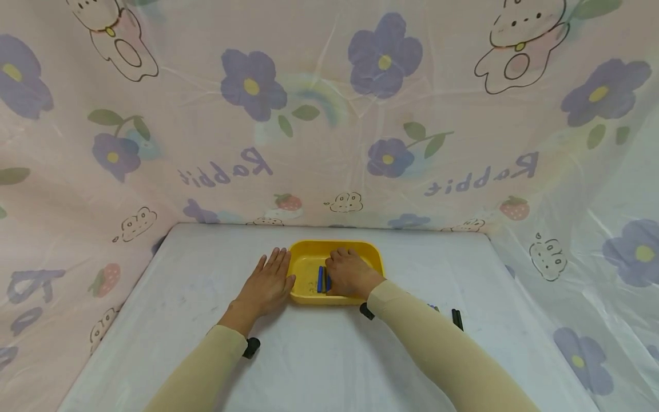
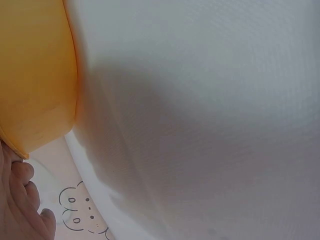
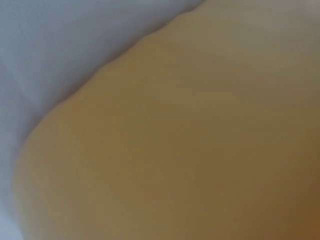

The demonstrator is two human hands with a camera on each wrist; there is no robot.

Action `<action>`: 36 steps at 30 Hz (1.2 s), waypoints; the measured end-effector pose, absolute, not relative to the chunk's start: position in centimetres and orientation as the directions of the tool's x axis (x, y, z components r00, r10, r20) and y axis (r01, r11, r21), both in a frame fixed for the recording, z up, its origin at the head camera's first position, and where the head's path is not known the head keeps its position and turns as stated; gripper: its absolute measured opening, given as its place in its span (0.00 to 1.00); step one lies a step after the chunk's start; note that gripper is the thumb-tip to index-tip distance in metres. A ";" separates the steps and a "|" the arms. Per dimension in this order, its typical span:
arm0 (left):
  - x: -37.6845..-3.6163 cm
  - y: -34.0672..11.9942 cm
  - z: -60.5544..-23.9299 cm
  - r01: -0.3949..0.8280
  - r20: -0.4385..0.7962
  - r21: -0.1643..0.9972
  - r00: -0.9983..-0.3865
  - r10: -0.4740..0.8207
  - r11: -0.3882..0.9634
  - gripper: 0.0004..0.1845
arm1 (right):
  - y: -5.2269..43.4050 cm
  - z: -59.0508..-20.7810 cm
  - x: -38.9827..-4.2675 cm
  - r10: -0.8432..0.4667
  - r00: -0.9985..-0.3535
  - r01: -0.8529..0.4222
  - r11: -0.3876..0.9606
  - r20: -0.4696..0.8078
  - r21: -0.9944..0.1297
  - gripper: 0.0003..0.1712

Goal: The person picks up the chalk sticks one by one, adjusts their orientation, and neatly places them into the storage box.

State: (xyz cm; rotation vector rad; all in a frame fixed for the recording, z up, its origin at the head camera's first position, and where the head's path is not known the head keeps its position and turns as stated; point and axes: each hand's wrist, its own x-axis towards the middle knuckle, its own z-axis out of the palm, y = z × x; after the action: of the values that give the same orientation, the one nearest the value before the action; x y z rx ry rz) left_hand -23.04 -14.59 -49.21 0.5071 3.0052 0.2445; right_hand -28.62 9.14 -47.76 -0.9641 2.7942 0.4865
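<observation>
Head view alone shows both hands: left hand (image 1: 265, 283) flat beside tray (image 1: 309, 252), right hand (image 1: 350, 274) perhaps grasping markers (image 1: 322, 279).

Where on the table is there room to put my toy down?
The white table is bare between the two sleeves, left of the left hand, and behind the yellow tray toward the flowered sheet. It is crowded in the tray, where the right hand lies by the blue sticks.

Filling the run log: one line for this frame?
left hand: flat beside yellow tray | right hand: in tray, on blue pens | grip: unclear
</observation>
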 end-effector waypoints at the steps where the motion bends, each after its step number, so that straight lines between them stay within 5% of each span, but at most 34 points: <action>1: -23.1 -14.6 -49.2 0.319 -0.059 0.166 -0.941 0.332 0.933 0.39 | 9.1 -47.8 -28.6 -0.572 -0.784 -0.620 0.741 -0.242 0.257 0.45; 36: -23.1 -14.5 -49.7 0.311 -0.038 0.173 -0.946 0.322 0.935 0.38 | 8.8 -47.8 -28.4 -0.576 -0.782 -0.623 0.725 -0.237 0.294 0.46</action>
State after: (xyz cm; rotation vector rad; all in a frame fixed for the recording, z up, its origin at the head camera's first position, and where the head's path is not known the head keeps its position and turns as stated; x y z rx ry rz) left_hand -23.07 -14.51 -49.69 0.4952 3.0250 0.2537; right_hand -28.41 8.77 -47.79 -0.9767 2.7964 0.5470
